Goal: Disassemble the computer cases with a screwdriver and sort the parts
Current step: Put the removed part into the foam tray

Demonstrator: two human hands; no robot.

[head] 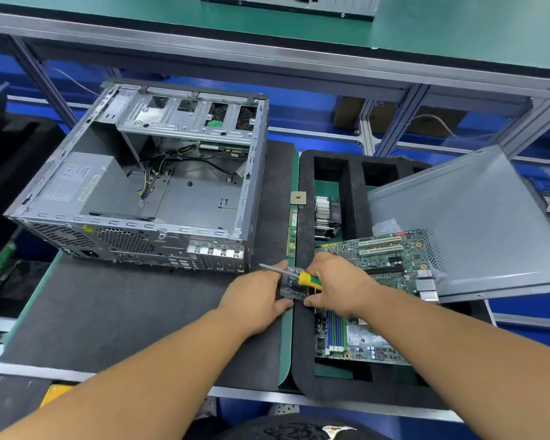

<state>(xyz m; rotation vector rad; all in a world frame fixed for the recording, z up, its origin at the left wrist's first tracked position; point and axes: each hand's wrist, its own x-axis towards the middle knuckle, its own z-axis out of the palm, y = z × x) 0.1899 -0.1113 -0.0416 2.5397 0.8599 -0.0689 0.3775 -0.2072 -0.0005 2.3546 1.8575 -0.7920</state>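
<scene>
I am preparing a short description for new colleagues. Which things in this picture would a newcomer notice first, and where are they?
The open computer case dominates the left of the bench, lying on a black mat with its power supply and cables still inside. In front, at the centre, the left hand and the right hand meet over a small clear part, the right one gripping a yellow-green screwdriver. To the right, a motherboard lies in a black foam tray, with the grey side panel leaning over it.

Two bare, sleeveless forearms, no gloves, rings or watch; below, a black garment (302, 428) with pale print.
</scene>
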